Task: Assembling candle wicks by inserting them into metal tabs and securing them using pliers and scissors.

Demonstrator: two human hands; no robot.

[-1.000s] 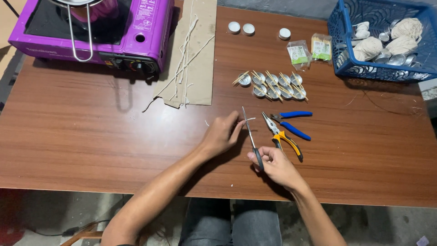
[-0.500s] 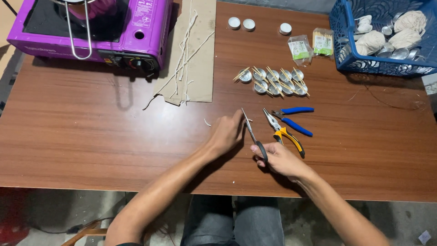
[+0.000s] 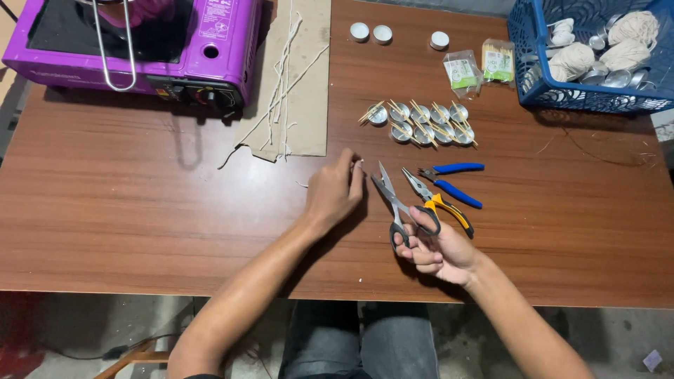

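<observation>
One pair of scissors (image 3: 394,203) lay near the middle of the frame, blades pointing up and a bit left. The right hand (image 3: 434,247) gripped its handles. The left hand (image 3: 335,191) pinched a tiny wick piece (image 3: 360,163).

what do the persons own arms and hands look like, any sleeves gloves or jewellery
Both forearms are bare up to the frame edge, with no sleeves in view. The left hand and right hand are bare too: no gloves, rings, watch or bracelets show. Grey trousers show below the table.
</observation>
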